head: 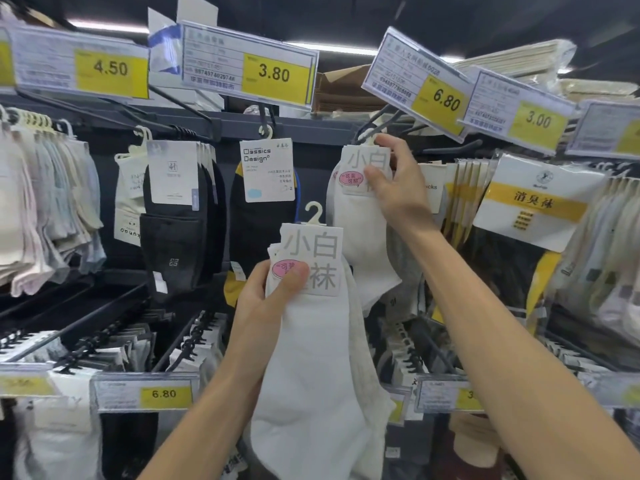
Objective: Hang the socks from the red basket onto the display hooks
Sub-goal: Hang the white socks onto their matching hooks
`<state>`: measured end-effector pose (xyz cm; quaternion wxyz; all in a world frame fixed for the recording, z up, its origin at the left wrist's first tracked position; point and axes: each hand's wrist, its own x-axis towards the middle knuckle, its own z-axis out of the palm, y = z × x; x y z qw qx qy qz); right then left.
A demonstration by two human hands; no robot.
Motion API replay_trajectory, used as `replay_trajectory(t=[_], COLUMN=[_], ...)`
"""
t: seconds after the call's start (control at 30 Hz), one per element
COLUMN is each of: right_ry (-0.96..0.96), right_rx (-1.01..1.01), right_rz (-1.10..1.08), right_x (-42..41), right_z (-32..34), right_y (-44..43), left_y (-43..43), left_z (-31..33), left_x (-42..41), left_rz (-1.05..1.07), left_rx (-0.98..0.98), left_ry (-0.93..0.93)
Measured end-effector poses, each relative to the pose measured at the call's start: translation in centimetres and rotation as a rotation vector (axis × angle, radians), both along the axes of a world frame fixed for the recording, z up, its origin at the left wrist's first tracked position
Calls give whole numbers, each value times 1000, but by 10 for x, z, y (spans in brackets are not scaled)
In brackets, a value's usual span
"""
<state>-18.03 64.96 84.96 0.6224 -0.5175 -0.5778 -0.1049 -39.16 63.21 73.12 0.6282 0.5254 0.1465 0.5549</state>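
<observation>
Head view: at the far left pastel socks (45,202) hang in a row, then black socks (176,220) under the 3.80 tag (249,69). Lower centre, the left hand (266,299) grips a bundle of white socks (311,358) by its card, thumb pressed across the front and fingers curled behind. The socks hang long axis down, and the plastic hanger (313,213) stands up above the card, free of any hook.

Up and to the right, the right hand (398,183) pinches the card of another white pair (360,237), thumb on its face, holding it up at the display hook (379,120) beneath the 6.80 tag (420,83). Whether that pair's hanger sits over the prong I cannot tell, because the fingers cover it. The hook lies above and right of the bundle and nearer the right hand, so the next pair would likely pass to that hand. Yellow-banded packs (533,202) hang further right. The red basket is out of view.
</observation>
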Motion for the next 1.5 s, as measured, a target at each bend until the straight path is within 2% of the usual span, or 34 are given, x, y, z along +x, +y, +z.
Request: replay_trajectory(t=[0.13, 0.23, 0.3, 0.43, 0.5, 0.77, 1.03, 1.23, 1.4, 1.5], right_ry=[34, 32, 10, -20, 3, 186, 130, 141, 253, 191], right_rx=[-31, 103, 151, -66, -81, -29, -129, -125, 110, 126], right_rz=[-88, -139, -36, 153, 211, 429, 581, 511, 201, 45], right_x=[-6, -27, -46, -76, -76, -54, -46, -44, -27, -16], right_z=[-2, -19, -40, -72, -78, -81, -81, -74, -38, -12], right_y=[-8, -39, -65, -98, -99, -95, -100, -94, -74, -53], left_y=[0, 0, 0, -2, -2, 2, -1, 1, 0, -2], left_z=[-3, -8, -9, -9, -8, -12, -10, -9, -11, -12], left_x=[0, 1, 2, 4, 5, 3, 6, 5, 3, -2], left_rz=[49, 80, 101, 149, 159, 70, 59, 71, 104, 98], left_rx=[48, 97, 135, 234, 270, 95, 27, 110, 77, 79], left_ry=[-5, -16, -24, -31, -24, -47, -60, -4, -18, -4])
